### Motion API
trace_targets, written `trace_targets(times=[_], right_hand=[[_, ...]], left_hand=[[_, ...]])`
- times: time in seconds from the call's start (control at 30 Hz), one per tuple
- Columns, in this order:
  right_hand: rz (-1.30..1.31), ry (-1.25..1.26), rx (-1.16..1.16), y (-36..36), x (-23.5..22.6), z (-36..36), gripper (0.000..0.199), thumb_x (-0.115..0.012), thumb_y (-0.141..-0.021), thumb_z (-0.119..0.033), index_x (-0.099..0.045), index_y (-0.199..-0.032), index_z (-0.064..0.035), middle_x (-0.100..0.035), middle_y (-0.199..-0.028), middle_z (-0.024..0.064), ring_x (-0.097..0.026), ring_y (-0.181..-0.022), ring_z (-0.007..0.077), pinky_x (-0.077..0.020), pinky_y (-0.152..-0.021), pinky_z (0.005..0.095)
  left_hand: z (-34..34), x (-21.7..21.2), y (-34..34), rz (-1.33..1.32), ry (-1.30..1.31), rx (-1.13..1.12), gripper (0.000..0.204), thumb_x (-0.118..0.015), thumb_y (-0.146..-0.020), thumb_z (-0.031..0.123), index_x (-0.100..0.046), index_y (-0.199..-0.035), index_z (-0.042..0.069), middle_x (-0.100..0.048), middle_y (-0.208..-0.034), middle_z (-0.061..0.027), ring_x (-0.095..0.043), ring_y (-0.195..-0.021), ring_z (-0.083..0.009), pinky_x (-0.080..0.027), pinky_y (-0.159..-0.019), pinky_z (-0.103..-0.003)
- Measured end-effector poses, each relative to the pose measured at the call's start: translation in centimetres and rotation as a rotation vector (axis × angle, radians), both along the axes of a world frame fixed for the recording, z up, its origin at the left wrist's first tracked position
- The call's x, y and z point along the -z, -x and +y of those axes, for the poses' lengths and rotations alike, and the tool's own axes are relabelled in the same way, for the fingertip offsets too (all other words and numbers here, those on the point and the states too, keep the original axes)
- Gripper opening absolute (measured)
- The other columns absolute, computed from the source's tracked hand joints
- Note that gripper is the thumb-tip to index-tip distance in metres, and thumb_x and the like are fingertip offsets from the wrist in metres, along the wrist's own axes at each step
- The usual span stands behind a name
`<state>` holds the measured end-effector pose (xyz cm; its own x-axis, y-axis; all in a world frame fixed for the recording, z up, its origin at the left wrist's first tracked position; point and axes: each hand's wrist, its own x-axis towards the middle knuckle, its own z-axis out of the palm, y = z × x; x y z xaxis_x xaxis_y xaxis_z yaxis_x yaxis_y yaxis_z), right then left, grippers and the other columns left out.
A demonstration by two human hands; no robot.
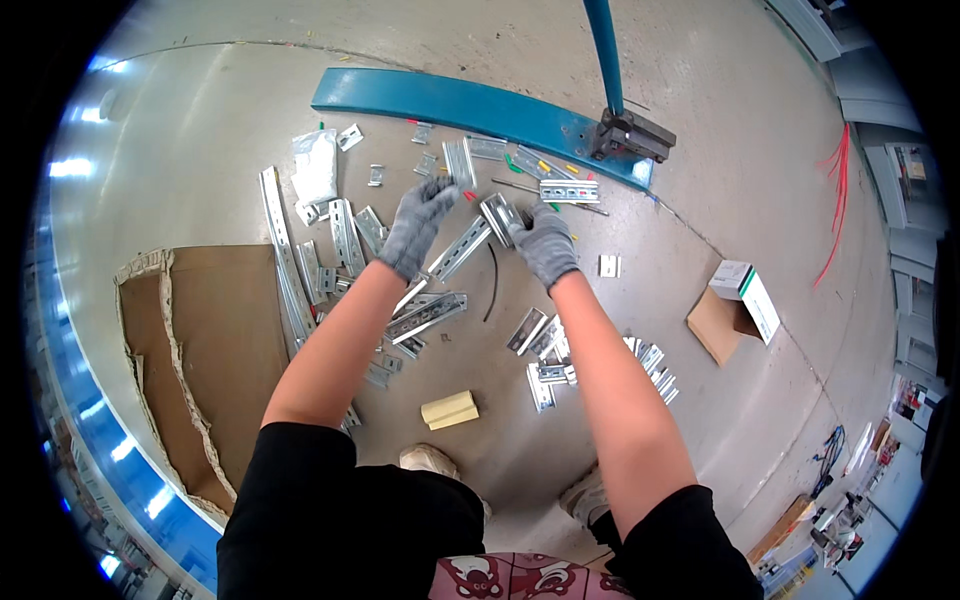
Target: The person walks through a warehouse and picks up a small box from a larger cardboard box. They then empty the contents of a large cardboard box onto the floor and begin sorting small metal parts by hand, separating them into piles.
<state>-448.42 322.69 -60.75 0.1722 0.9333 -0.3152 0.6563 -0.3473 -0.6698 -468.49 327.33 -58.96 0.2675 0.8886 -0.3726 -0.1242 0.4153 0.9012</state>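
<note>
My left hand (pixel 425 222), in a grey glove, has its fingers closed at the lower end of a short slotted DIN rail piece (pixel 459 161). Beside it, my right hand (pixel 547 247), gloved alike, grips a small stack of short DIN rail pieces (pixel 501 216) between thumb and fingers. Just beyond the right fingertips lies another slotted rail piece (pixel 569 191). A longer rail (pixel 461 250) rests on the floor between my forearms, with a thin dark strip (pixel 492 283) next to it.
Rails of several lengths, such as a long one (pixel 287 255), lie around a flattened cardboard sheet (pixel 225 350). A teal steel beam with an upright (pixel 450 99) crosses the far side. Nearby are a plastic bag (pixel 316 165), a yellow block (pixel 450 410), a small open carton (pixel 722 325) and red wires (pixel 841 205).
</note>
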Motion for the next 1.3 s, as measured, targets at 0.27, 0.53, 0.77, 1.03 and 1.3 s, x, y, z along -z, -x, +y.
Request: trace_targets(times=[0.27,0.53,0.77,1.03,1.3], right_hand=[[0.269,0.367,-0.253,-9.1,-2.8,-9.3,0.032,-0.069,-0.079,-0.021,-0.059,-0.104,-0.0036,-0.062,-0.094,0.0143,-0.059,-0.082,0.0240,-0.0494,-0.079,0.0351],[-0.539,-0.342,-0.432,-7.4,-1.3,-0.2,0.049,-0.058,-0.079,-0.006,-0.049,-0.128,-0.0057,-0.050,-0.130,0.0177,-0.049,-0.119,0.0322,-0.0393,-0.102,0.0386],[-0.295,-0.193,-0.462,-3.9,-0.6,-7.3,0.039,-0.051,-0.081,-0.004,-0.057,-0.120,-0.0085,-0.054,-0.124,0.0159,-0.052,-0.115,0.0319,-0.0417,-0.099,0.0374],[-0.143,-0.267,0.072,-8.4,-0.7,-2.8,0.025,-0.052,-0.089,-0.009,-0.061,-0.112,-0.0057,-0.063,-0.110,0.0168,-0.061,-0.102,0.0294,-0.0461,-0.090,0.0344],[0.085,-0.131,-0.040,-8.6,0.5,-3.5,0.018,-0.056,-0.087,-0.013,-0.066,-0.100,-0.0061,-0.067,-0.093,0.0155,-0.065,-0.087,0.0279,-0.0492,-0.080,0.0340]], left_hand=[[-11.1,-0.6,-0.3,0.363,-0.214,0.701,0.029,-0.063,-0.088,0.022,-0.059,-0.108,0.002,-0.059,-0.100,-0.0058,-0.056,-0.094,-0.0149,-0.046,-0.086,-0.030],[3.5,-1.4,-3.9,1.024,-0.880,0.470,0.034,-0.059,-0.083,0.016,-0.055,-0.116,0.007,-0.055,-0.119,-0.0156,-0.052,-0.111,-0.0312,-0.043,-0.095,-0.039],[3.2,-0.1,-1.9,1.306,-0.818,0.574,0.035,-0.052,-0.084,0.010,-0.055,-0.118,0.010,-0.057,-0.115,-0.0145,-0.056,-0.107,-0.0308,-0.045,-0.092,-0.041],[-1.2,-0.8,2.3,1.225,-0.769,0.378,0.023,-0.053,-0.086,0.018,-0.062,-0.104,0.005,-0.061,-0.103,-0.0178,-0.057,-0.099,-0.0347,-0.046,-0.087,-0.042],[-8.0,-2.5,3.5,1.142,-0.724,0.489,0.024,-0.055,-0.087,0.018,-0.063,-0.103,0.002,-0.060,-0.106,-0.0208,-0.056,-0.099,-0.0362,-0.044,-0.089,-0.043]])
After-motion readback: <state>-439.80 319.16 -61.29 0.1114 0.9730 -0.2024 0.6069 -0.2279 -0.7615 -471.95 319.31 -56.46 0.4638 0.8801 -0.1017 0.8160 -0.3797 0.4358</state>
